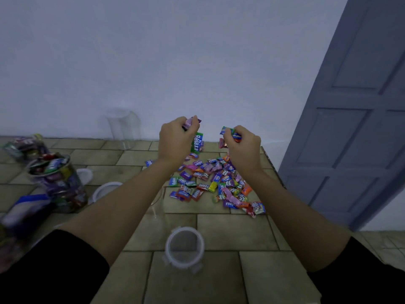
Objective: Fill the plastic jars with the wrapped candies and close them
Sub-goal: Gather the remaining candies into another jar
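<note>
Both hands loaded with wrapped candies (pixel 219 184)
Your left hand (pixel 175 140) and right hand (pixel 243 147) curl fingers round bunches: light, slippery, so cup from underneath.

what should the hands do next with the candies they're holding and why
Probably carry both handfuls to the empty open jar in the foreground and drop them in. The left hand and right hand each grip wrapped candies above the pile, and that jar appears to hold nothing yet.
</note>
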